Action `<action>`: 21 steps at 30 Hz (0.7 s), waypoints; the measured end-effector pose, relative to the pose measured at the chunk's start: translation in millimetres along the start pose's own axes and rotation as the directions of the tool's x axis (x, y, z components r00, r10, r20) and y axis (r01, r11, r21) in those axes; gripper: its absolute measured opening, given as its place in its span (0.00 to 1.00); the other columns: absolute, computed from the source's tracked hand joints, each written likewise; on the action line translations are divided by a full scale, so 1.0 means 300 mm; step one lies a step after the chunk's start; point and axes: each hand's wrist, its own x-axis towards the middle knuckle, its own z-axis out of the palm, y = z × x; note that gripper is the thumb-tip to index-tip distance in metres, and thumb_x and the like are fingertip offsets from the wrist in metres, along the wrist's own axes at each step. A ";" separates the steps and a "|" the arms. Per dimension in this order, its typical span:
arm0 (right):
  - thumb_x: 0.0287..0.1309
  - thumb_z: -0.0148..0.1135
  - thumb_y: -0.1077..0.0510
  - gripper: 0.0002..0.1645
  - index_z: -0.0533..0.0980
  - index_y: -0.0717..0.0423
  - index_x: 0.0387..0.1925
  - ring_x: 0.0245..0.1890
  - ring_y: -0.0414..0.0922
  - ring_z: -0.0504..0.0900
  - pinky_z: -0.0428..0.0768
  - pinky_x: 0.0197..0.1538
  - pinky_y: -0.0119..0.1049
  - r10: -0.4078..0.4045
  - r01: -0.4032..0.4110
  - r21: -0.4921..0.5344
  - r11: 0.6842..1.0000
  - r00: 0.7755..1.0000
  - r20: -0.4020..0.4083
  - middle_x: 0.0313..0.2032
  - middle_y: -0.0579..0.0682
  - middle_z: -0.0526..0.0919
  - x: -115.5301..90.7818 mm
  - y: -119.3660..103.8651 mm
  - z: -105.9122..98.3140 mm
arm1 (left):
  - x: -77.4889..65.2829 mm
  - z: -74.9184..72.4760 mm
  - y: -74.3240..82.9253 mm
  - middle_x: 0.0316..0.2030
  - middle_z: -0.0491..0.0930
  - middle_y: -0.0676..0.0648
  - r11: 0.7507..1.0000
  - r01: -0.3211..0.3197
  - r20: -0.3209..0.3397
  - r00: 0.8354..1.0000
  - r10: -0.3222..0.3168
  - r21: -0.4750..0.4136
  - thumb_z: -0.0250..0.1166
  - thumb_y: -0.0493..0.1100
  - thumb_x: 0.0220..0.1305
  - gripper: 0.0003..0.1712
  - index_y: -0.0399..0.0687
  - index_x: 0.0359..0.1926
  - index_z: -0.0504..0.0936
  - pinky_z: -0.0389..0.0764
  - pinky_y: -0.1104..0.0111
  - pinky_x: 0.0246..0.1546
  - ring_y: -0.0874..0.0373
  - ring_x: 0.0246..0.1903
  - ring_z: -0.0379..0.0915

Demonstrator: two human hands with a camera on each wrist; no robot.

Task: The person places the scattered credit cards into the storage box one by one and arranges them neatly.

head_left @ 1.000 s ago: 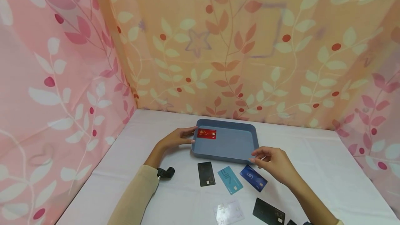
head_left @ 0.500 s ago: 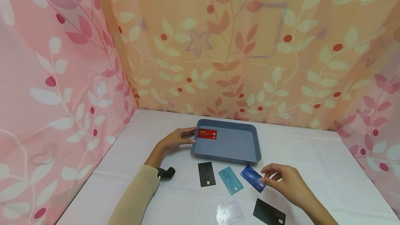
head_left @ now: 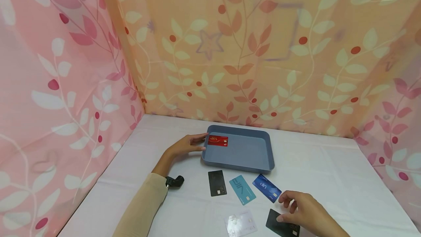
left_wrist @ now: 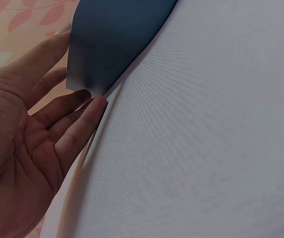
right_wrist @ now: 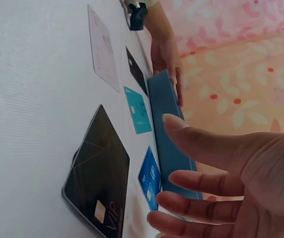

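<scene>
My left hand (head_left: 185, 145) rests at the left end of a blue-grey tray (head_left: 243, 156), straight fingers touching its rim. A red VIP card (head_left: 217, 140) lies inside the tray, near that hand. My right hand (head_left: 304, 207), fingers parted and holding nothing, hovers by the nearer black VIP card (head_left: 275, 221); its thumb overlaps that card in the head view. The right wrist view shows this black card (right_wrist: 100, 173) flat on the cloth, apart from the fingers. A dark blue VIP card (head_left: 266, 188) lies just beyond the right fingertips.
In front of the tray lie a teal card (head_left: 242, 190) and another black card (head_left: 217, 183). Nearer me is a pale, shiny translucent card (head_left: 240, 224). White cloth (head_left: 329, 167) covers the table; floral curtains (head_left: 243, 46) enclose its back and sides.
My right hand has moved from the tray's front right corner, past the dark blue card, toward me and the nearer black card. The left hand, tray and cards stay put.
</scene>
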 end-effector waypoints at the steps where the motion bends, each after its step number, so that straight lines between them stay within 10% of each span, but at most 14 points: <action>1: 0.38 0.84 0.42 0.30 0.81 0.50 0.41 0.32 0.42 0.76 0.80 0.36 0.36 0.041 -0.041 -0.014 0.999 0.999 0.010 0.33 0.43 0.80 0.000 0.002 0.009 | 0.000 0.000 0.000 0.74 0.64 0.44 1.000 0.000 0.002 1.000 0.000 -0.002 0.71 0.43 0.66 0.44 0.47 0.78 0.62 0.63 0.53 0.72 0.49 0.73 0.60; 7: 0.31 0.87 0.44 0.36 0.80 0.50 0.44 0.33 0.44 0.75 0.82 0.41 0.44 0.161 -0.155 -0.154 0.976 0.986 0.030 0.32 0.44 0.78 0.002 0.010 0.044 | -0.001 0.000 -0.003 0.74 0.63 0.44 1.000 0.008 0.004 1.000 -0.008 -0.007 0.72 0.44 0.65 0.44 0.47 0.78 0.62 0.63 0.53 0.72 0.49 0.73 0.60; 21: 0.25 0.89 0.45 0.37 0.79 0.49 0.41 0.33 0.45 0.74 0.83 0.44 0.48 0.158 -0.119 -0.304 0.945 0.982 0.107 0.32 0.45 0.73 0.006 0.030 0.075 | 0.007 -0.002 -0.015 0.74 0.64 0.47 1.000 0.010 0.001 1.000 -0.010 -0.017 0.72 0.44 0.65 0.44 0.49 0.78 0.62 0.63 0.55 0.72 0.52 0.73 0.60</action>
